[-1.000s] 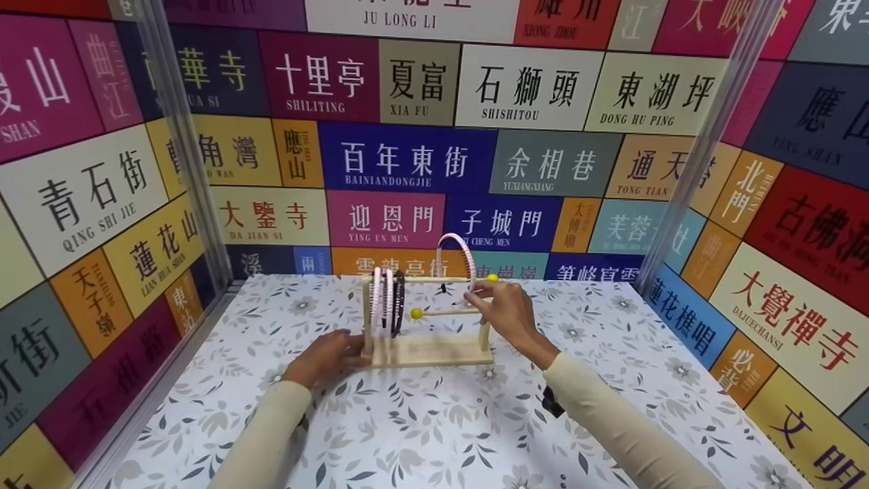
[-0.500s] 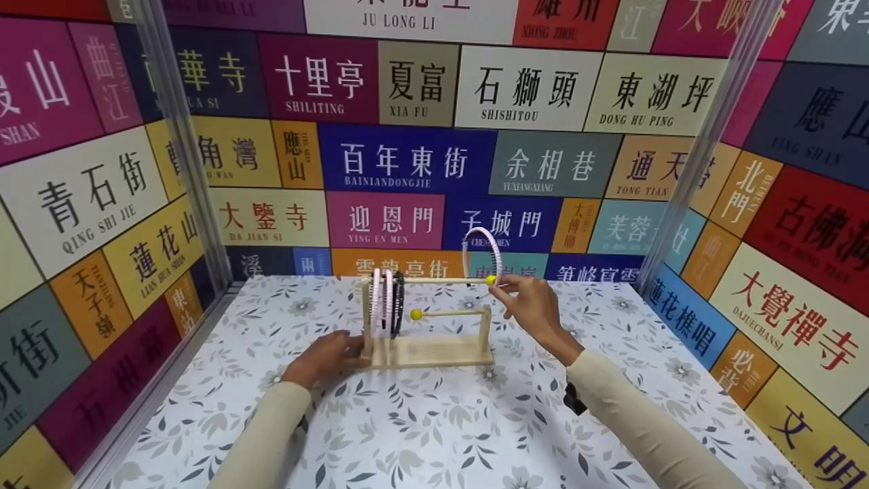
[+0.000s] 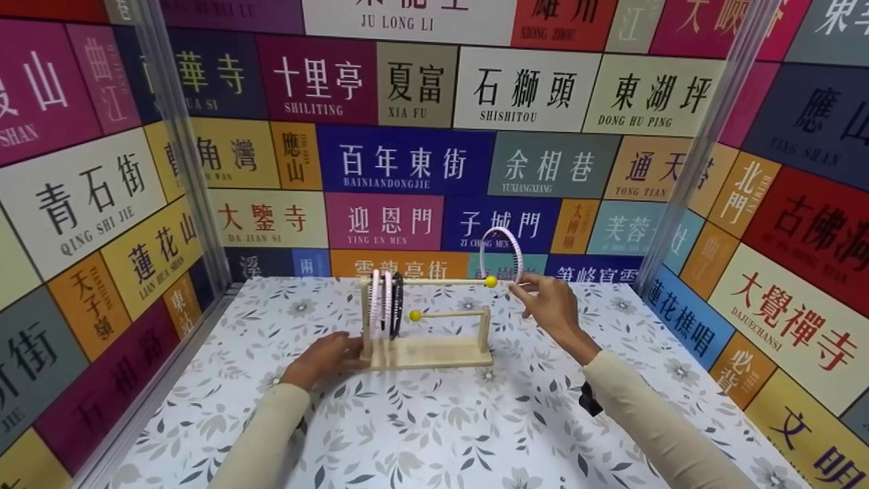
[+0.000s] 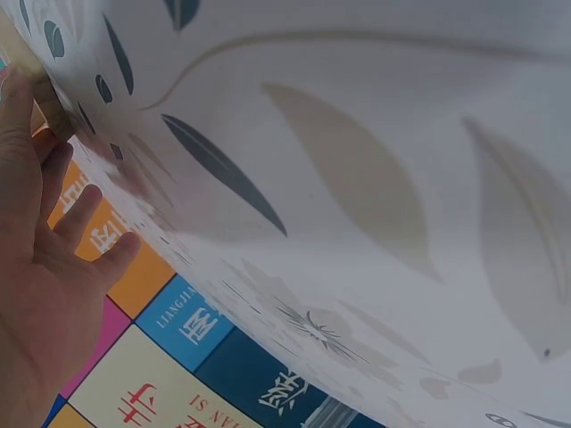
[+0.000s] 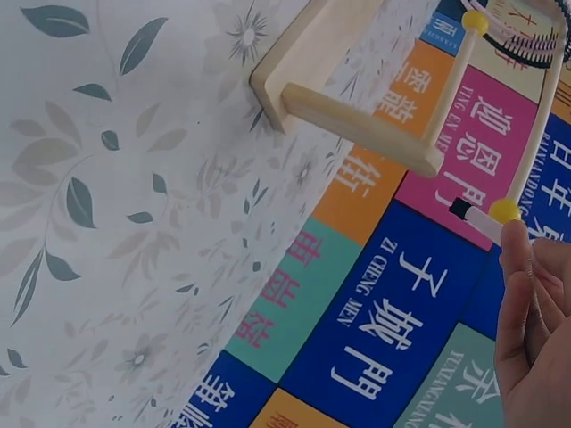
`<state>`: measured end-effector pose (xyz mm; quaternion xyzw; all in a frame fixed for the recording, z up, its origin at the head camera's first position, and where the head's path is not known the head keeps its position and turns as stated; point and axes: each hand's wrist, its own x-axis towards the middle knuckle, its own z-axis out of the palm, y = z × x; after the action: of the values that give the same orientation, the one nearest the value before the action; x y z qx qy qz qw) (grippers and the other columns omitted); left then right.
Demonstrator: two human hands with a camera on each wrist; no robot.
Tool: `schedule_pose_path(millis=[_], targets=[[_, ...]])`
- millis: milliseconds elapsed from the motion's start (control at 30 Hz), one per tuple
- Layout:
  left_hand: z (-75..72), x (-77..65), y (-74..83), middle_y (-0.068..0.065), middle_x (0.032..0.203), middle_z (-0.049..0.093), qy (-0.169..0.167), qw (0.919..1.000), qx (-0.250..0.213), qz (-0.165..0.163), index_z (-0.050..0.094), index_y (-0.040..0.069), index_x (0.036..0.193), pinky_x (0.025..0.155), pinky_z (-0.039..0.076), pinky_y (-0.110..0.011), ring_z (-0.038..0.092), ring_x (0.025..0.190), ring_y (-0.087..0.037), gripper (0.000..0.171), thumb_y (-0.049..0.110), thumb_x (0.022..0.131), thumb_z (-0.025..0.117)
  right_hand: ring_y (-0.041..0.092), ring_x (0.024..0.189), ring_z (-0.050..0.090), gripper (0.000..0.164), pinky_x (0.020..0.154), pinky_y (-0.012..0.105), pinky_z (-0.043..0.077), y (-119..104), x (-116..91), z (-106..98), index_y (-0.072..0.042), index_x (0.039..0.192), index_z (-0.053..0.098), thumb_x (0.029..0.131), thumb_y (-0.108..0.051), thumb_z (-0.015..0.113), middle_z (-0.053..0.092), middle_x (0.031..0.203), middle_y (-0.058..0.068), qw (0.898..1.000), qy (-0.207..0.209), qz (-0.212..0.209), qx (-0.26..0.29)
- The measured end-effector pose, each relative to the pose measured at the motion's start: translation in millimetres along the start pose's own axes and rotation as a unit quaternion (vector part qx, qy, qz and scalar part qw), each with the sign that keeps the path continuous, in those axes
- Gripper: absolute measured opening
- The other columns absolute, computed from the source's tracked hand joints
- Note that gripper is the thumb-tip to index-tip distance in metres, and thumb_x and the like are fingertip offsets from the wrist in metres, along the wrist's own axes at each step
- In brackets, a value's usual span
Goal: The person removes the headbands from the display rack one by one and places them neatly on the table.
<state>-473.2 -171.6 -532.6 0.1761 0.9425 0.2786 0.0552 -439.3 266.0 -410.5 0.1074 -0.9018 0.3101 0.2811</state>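
Observation:
My right hand pinches one end of a pale pink headband, held upright beside the yellow ball tip of a wooden stand's upper rod. In the right wrist view, the headband's black-tipped end shows past the fingers. My left hand holds the left end of the wooden stand; in the left wrist view the thumb and index finger meet the wood, the other fingers spread. Pink headbands and black ones hang together at the upper rod's left end.
The stand's lower rod ends in another yellow ball and points left from the right upright. A leaf-patterned cloth covers the table. Walls of coloured sign panels rise behind and at both sides.
My right hand has moved right with the pink headband, from around the upper rod to beyond its yellow ball tip. The left hand and the stand have stayed put.

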Motion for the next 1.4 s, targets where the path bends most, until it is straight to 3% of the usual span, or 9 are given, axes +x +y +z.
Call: schedule_pose_path(millis=[400,700,1000,1300,1400], targets=[[-1.8,-5.9,3.7,-0.005,0.136,0.065,0.003,1.0,0.002,0.003,0.063,0.024,0.144,0.113,0.044,-0.055,0.059,0.127,-0.032,0.059,0.039,0.09,0.08,0.01,0.043,0.063,0.029,0.04,0.029,0.048,21.6,-6.0,-3.3,-0.007,0.112,0.078,0.098,-0.032,0.074,0.079,0.103,0.014,0.999,-0.011,0.037,-0.012],[0.1,-2.3,-1.7,-0.004,0.126,0.068,-0.007,0.9976,0.059,0.035,0.061,0.027,0.146,0.105,0.051,-0.052,0.064,0.116,-0.028,0.055,0.038,0.094,0.076,0.008,0.042,0.063,0.027,0.038,0.029,0.045,45.0,-18.0,9.2,-0.007,0.111,0.079,0.097,-0.031,0.075,0.079,0.1,0.014,0.999,-0.012,0.037,-0.018],[-3.0,-12.1,4.2,-0.007,0.13,0.067,0.004,0.9984,0.031,0.046,0.062,0.022,0.144,0.107,0.049,-0.057,0.062,0.12,-0.032,0.053,0.034,0.095,0.075,0.009,0.044,0.063,0.027,0.037,0.028,0.041,59.2,-32.5,24.1,-0.007,0.114,0.078,0.098,-0.028,0.074,0.078,0.103,0.015,0.997,-0.052,0.06,0.002],[-1.3,-9.5,1.4,-0.005,0.135,0.065,-0.002,0.9997,0.018,0.016,0.061,0.028,0.145,0.109,0.047,-0.058,0.061,0.124,-0.032,0.055,0.039,0.094,0.076,0.008,0.044,0.063,0.028,0.039,0.028,0.044,67.0,-38.7,32.1,-0.003,0.114,0.078,0.098,-0.026,0.075,0.078,0.106,0.017,0.996,-0.057,0.066,0.002],[-0.9,-9.8,1.3,-0.005,0.131,0.066,-0.002,0.9993,0.025,0.028,0.061,0.027,0.146,0.107,0.049,-0.057,0.062,0.121,-0.031,0.055,0.039,0.095,0.075,0.01,0.044,0.064,0.03,0.038,0.028,0.044,70.4,-40.3,33.6,0.0,0.116,0.077,0.098,-0.025,0.074,0.078,0.104,0.019,0.996,-0.056,0.069,0.003]])
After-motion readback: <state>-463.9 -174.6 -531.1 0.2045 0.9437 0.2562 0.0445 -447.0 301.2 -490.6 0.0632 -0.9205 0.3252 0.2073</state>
